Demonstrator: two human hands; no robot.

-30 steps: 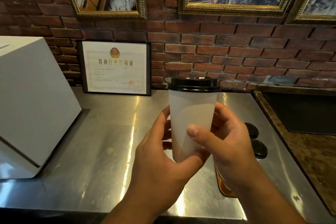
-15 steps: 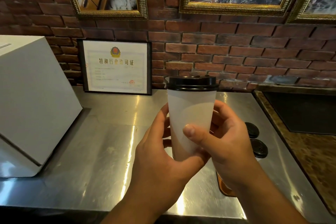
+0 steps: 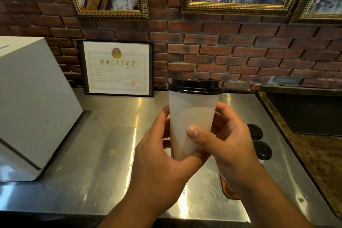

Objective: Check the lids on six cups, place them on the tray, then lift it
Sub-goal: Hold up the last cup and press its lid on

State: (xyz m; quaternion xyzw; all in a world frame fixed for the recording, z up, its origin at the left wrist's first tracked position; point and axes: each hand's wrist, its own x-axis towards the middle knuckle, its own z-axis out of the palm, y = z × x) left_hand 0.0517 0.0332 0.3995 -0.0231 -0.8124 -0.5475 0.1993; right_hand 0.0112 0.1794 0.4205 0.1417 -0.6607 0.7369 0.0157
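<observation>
While both hands wrap it, cup (image 3: 192, 114) is upright above counter (image 3: 92, 153) | left hand (image 3: 162, 153) grasps base from 7 o'clock | right hand (image 3: 231, 146) grasps middle from 4 o'clock, thumb across front | black lid (image 3: 194, 85) at 12 o'clock, clear of fingers | other lidded cups (image 3: 255, 131) at 3 o'clock

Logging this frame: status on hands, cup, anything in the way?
Left hand, right hand both grip the cup, upright. Black lid on. Right hand hides most of the tray; two lidded cups beyond it.
</observation>
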